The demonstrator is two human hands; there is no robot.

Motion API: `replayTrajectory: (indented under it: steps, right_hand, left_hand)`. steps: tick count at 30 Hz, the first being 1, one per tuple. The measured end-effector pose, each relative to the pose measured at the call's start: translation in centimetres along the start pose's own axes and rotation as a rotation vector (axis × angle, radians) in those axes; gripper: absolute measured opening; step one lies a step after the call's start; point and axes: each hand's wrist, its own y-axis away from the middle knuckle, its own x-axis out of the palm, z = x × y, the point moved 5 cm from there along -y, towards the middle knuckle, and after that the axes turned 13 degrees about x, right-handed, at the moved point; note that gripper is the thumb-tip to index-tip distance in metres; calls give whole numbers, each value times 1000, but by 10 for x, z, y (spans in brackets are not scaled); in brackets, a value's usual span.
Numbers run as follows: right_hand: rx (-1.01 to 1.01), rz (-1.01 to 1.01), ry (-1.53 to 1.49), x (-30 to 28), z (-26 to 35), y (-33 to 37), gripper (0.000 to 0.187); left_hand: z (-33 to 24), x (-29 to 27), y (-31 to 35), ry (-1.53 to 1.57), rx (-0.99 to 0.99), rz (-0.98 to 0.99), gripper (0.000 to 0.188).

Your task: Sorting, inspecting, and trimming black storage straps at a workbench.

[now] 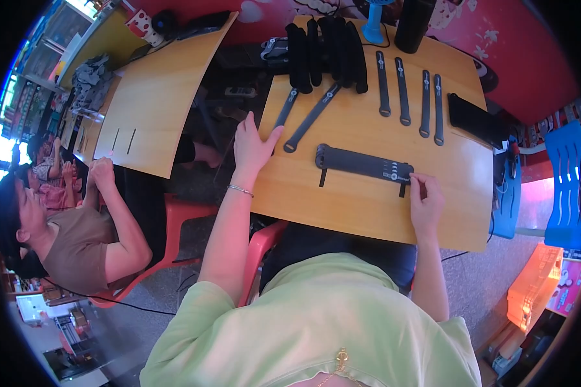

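In front of me a stack of dark grey straps (365,162) lies across the table, each with a slotted loop at the left end and pale print at the right. My right hand (426,201) pinches the right end of this stack between thumb and fingers. To the left, my left hand (254,147) is open with fingers spread, its thumb close to a loose grey strap (286,111). Another single strap (311,119) slants beside it. Further right, two pairs of straps lie lengthwise, including a left one (383,84) and a right one (438,109).
Bundles of black straps (326,51) are heaped at the far edge. A blue fan (372,26), a dark bottle (414,26) and a black pouch (476,119) stand or lie around. At left, another person (84,238) sits by a second table (161,90).
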Motion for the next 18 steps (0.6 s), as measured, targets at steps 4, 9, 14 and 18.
replayTrajectory:
  steps: [4, 9, 14, 18]
  right_hand:
    - [-8, -8, -2, 0, -1, -1, 6]
    - [20, 23, -12, 2, -2, -1, 6]
    - [12, 19, -10, 3, 0, 0, 6]
    - [43, 25, -57, -2, -9, 3, 10]
  left_hand:
    - [15, 12, -4, 386, -146, 227, 51]
    - [42, 12, 7, 443, -257, 192, 37]
    - [67, -2, 27, 667, -343, 39, 20]
    - [35, -64, 30, 608, -285, -65, 18]
